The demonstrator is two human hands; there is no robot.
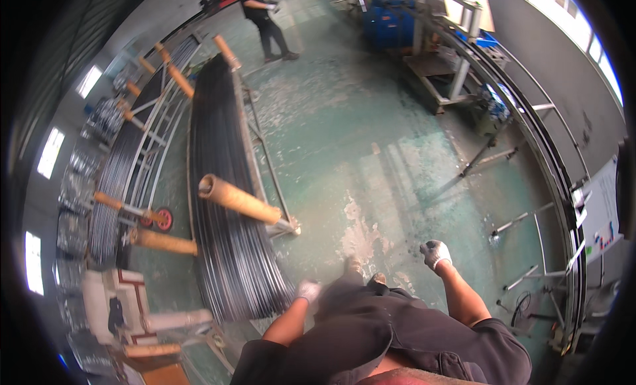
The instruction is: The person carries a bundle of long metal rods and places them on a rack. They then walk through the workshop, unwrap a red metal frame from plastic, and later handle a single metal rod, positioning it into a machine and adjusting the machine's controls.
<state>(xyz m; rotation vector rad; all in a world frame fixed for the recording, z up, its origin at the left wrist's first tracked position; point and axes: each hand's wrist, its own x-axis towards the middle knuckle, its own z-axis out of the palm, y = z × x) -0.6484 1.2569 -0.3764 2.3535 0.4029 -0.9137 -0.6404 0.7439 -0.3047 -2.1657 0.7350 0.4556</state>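
At the far left, beyond the rod bundle, a second rack holds more thin dark rods between orange-sleeved posts, with a small red wheel at its base. The rod bundle itself is a long stack of black rods lying on a metal cart, running from the lower middle of the view up toward the top; a thick orange-padded post leans across its near end, and another padded post sticks out on the bundle's left side.

Just right of the bundle's near end is the left hand, in a white glove. It is blurred, close beside the rod ends but not visibly touching them, and I cannot tell whether it is open or closed. Right of it, the person's shoes stand on the worn green floor.

Further right of the bundle, the right hand, also in a white glove, hangs in the air with fingers loosely curled, holding nothing. Far right of the bundle, a long curved metal frame runs along the wall. Beyond the bundle's far end, another person in dark clothes stands on the floor.
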